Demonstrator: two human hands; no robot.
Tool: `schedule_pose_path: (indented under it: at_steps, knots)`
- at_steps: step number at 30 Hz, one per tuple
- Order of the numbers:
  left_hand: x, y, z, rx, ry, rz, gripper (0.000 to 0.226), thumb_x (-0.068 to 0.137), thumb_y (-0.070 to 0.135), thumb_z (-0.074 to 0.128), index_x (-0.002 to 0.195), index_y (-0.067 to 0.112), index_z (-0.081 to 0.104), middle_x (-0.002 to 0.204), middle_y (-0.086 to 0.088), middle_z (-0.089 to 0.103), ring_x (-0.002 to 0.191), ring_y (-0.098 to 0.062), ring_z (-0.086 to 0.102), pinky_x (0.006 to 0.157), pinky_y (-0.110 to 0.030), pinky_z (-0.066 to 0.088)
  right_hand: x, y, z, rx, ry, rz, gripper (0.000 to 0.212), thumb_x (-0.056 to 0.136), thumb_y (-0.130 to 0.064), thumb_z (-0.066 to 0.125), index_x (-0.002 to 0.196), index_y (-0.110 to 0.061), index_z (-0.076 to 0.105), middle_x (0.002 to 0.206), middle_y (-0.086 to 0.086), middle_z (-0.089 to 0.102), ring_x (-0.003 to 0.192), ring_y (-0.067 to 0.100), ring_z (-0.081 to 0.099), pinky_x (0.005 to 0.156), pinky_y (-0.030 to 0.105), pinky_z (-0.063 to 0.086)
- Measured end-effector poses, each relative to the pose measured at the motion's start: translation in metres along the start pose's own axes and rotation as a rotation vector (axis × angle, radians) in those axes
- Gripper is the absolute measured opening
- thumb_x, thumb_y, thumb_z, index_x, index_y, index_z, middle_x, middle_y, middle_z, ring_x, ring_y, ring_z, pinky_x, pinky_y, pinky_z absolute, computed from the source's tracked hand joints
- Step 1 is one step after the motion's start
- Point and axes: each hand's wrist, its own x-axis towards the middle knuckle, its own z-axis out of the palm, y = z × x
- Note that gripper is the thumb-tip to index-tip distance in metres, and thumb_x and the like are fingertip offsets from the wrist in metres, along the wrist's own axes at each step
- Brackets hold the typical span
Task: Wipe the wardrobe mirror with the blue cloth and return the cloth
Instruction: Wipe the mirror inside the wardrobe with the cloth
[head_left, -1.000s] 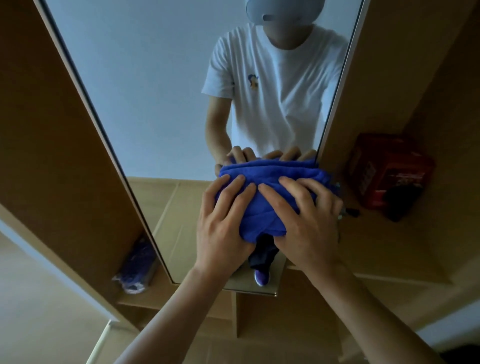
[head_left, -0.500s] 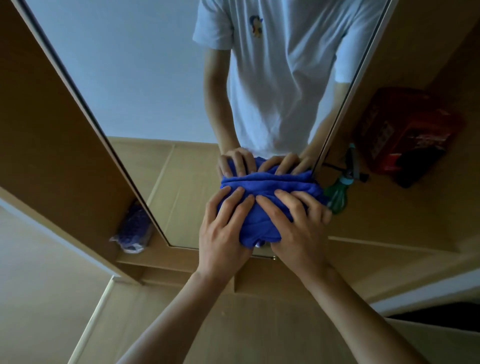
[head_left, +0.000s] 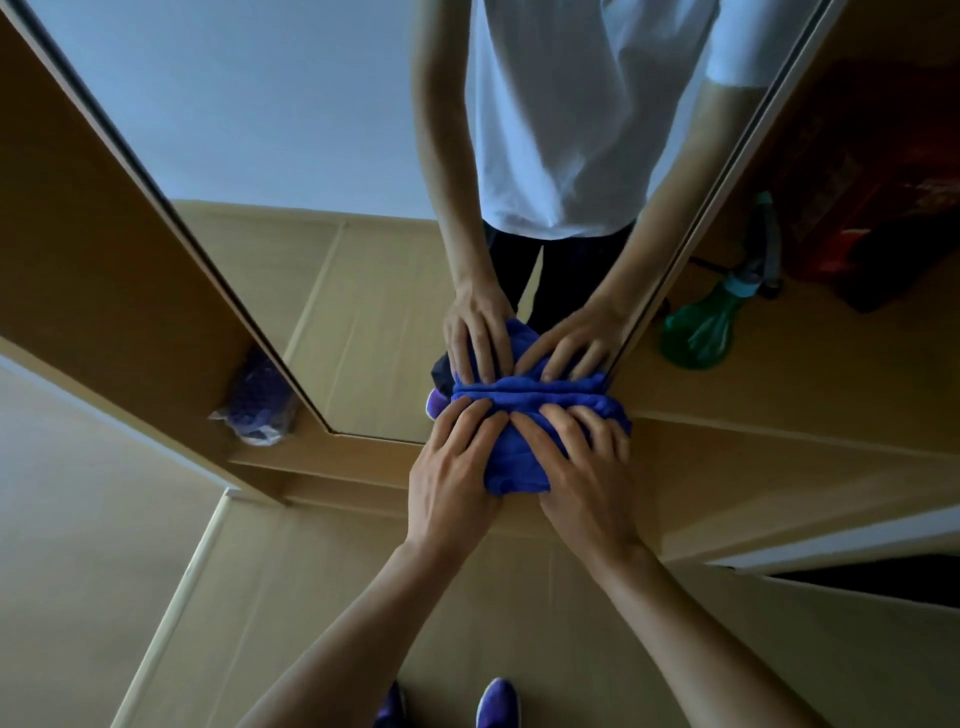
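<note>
- Cloth work has reached the foot of the glass: since half a second ago your blue cloth (head_left: 519, 467) has slid down. It now laps over the lower edge of the wardrobe mirror (head_left: 291, 156) onto the wooden frame (head_left: 363, 457), at the mirror's right end.
- Your view has tipped down too, bringing your purple shoes (head_left: 497, 701) into sight on the floor.
- Your left hand (head_left: 454, 467) and right hand (head_left: 584, 467) lie flat side by side, fingers straight and slightly spread, pressing the cloth.
- The cloth is bunched into a thick, deep-blue wad, with a folded ridge along its far edge doubled in the reflection.
- A green spray bottle (head_left: 696, 332) stands on the shelf (head_left: 779, 374) just right of the mirror.
</note>
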Motion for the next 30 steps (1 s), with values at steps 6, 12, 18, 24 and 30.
schedule_pose_path:
  at_steps: [6, 12, 18, 24, 30]
  knots:
    - [-0.02, -0.012, 0.023, -0.026, -0.027, -0.093, 0.065, 0.069, -0.003, 0.077, 0.131, 0.016, 0.07, 0.138, -0.001, 0.065, 0.137, -0.023, 0.054, 0.099, -0.034, 0.054, -0.024, -0.007, 0.032, 0.071, -0.055, 0.046, 0.059, 0.084, -0.012, 0.071, 0.14, -0.026, 0.059, 0.138, 0.004, 0.059, 0.126, 0.029, 0.051, 0.105, 0.045, 0.042]
    - [-0.032, -0.021, 0.051, 0.011, -0.283, -0.219, 0.064, 0.082, 0.003, 0.068, 0.142, 0.026, 0.06, 0.149, 0.007, 0.055, 0.146, -0.015, 0.041, 0.104, -0.032, 0.049, -0.047, -0.007, 0.058, 0.124, -0.218, 0.066, 0.054, 0.088, -0.013, 0.058, 0.14, -0.023, 0.057, 0.139, 0.005, 0.059, 0.128, 0.03, 0.054, 0.107, 0.046, 0.045]
    - [-0.032, -0.022, 0.061, 0.046, -0.474, -0.221, 0.066, 0.089, 0.013, 0.06, 0.15, 0.034, 0.046, 0.158, 0.014, 0.043, 0.151, -0.011, 0.03, 0.111, -0.028, 0.039, -0.058, -0.007, 0.069, 0.277, -0.432, 0.224, 0.063, 0.082, -0.009, 0.075, 0.14, -0.025, 0.057, 0.141, 0.0, 0.059, 0.13, 0.021, 0.056, 0.11, 0.038, 0.044]
    - [-0.029, -0.006, 0.053, 0.029, -0.483, -0.195, 0.063, 0.084, 0.014, 0.064, 0.143, 0.033, 0.053, 0.146, 0.015, 0.054, 0.138, -0.011, 0.045, 0.103, -0.027, 0.043, -0.055, 0.01, 0.05, 0.427, -0.49, 0.287, 0.063, 0.082, -0.003, 0.07, 0.138, -0.028, 0.058, 0.134, -0.009, 0.062, 0.123, 0.016, 0.059, 0.102, 0.034, 0.049]
    - [-0.029, 0.017, 0.029, -0.032, -0.414, -0.158, 0.065, 0.079, 0.012, 0.063, 0.141, 0.028, 0.057, 0.142, 0.012, 0.058, 0.134, -0.014, 0.048, 0.101, -0.028, 0.045, -0.052, 0.017, 0.017, 0.408, -0.437, 0.269, 0.06, 0.08, -0.009, 0.068, 0.136, -0.027, 0.06, 0.131, -0.01, 0.063, 0.12, 0.015, 0.059, 0.101, 0.033, 0.047]
